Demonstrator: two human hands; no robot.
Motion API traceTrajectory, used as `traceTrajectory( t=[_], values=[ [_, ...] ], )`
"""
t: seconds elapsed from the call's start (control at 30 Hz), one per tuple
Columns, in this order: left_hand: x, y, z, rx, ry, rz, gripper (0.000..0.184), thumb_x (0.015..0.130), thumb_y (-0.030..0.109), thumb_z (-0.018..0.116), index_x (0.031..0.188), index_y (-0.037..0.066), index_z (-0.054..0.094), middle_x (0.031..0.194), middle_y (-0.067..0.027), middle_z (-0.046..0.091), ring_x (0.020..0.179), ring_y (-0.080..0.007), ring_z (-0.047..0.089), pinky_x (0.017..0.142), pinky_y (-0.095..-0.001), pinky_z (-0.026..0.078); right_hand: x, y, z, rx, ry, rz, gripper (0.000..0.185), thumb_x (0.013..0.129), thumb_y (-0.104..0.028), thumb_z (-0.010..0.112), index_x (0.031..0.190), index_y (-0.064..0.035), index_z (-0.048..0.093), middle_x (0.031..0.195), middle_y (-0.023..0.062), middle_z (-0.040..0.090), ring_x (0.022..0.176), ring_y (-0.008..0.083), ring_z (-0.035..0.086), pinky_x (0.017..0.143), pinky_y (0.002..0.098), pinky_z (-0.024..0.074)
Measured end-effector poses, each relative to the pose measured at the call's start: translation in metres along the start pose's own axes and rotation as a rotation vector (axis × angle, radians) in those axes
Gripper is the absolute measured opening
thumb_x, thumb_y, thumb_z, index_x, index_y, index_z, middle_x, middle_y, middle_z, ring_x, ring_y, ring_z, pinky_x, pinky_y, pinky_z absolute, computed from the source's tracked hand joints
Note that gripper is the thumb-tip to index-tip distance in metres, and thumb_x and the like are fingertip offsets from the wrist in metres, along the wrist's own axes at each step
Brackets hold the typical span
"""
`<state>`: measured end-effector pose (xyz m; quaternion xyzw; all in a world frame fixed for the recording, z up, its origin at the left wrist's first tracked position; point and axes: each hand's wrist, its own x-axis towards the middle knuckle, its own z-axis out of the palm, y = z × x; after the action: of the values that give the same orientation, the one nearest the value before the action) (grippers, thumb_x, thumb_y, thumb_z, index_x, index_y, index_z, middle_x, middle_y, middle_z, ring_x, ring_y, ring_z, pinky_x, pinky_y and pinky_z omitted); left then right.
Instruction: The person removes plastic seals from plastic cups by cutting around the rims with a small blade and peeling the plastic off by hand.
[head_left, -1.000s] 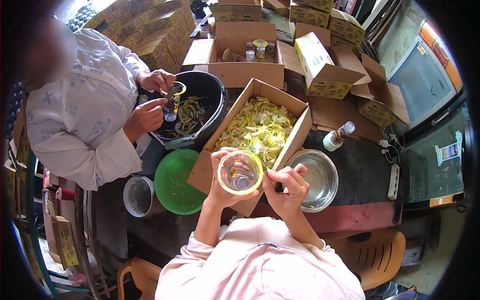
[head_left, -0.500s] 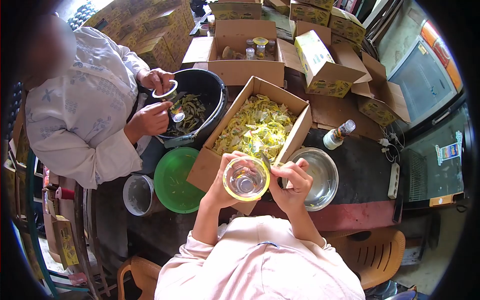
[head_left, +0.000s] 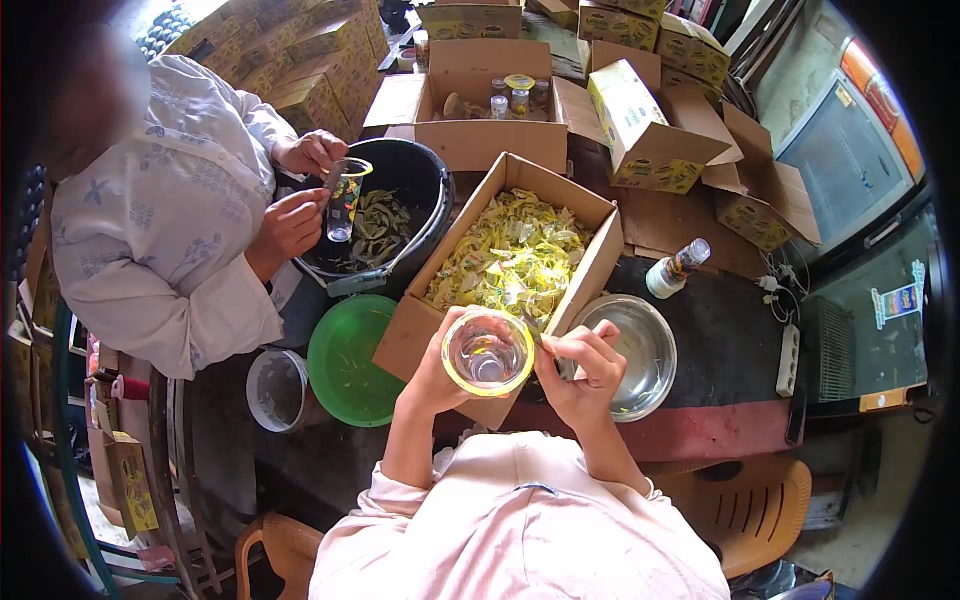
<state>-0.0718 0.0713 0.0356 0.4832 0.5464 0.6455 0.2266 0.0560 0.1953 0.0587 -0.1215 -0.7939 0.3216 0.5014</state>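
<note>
A clear plastic cup with a yellow rim (head_left: 488,352) is held by my left hand (head_left: 432,372), its open mouth facing up toward me. Beside the rim, my right hand (head_left: 583,375) is closed on a small dark blade that touches the cup's edge. Just beyond both hands lies a cardboard box (head_left: 602,245) filled with yellow and clear plastic scraps (head_left: 520,250). A steel bowl (head_left: 655,362) sits behind my right hand. A stack of printed cups (head_left: 665,280) leans beyond the bowl.
At left, a co-worker (head_left: 170,210) holds a printed cup (head_left: 343,205) over a black bucket (head_left: 437,190). A green basin (head_left: 345,375) and a grey pail (head_left: 277,392) stand left of my hands. Open cartons (head_left: 490,145) line the back; a power strip (head_left: 788,362) lies right.
My left hand and the cup have shifted slightly right since the first frame, and the blade now shows at the rim. The co-worker's cup has tipped and come back upright.
</note>
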Motion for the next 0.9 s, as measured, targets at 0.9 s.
traceTrajectory(
  t=[0.9],
  values=[
    [0.002, -0.022, 0.003, -0.091, 0.041, 0.126, 0.080, 0.056, 0.008, 0.083, 0.119, 0.015, 0.035, 0.110, -0.0099, 0.043, 0.108, -0.0248, 0.045, 0.085, -0.0356, 0.048, -0.002, -0.011, 0.006, -0.090, 0.070, -0.009, 0.018, 0.063, -0.001, 0.073, 0.072, -0.0128, 0.063, 0.060, -0.0020, 0.058, 0.052, 0.0102, 0.052, 0.066, 0.0264, 0.0299]
  ],
)
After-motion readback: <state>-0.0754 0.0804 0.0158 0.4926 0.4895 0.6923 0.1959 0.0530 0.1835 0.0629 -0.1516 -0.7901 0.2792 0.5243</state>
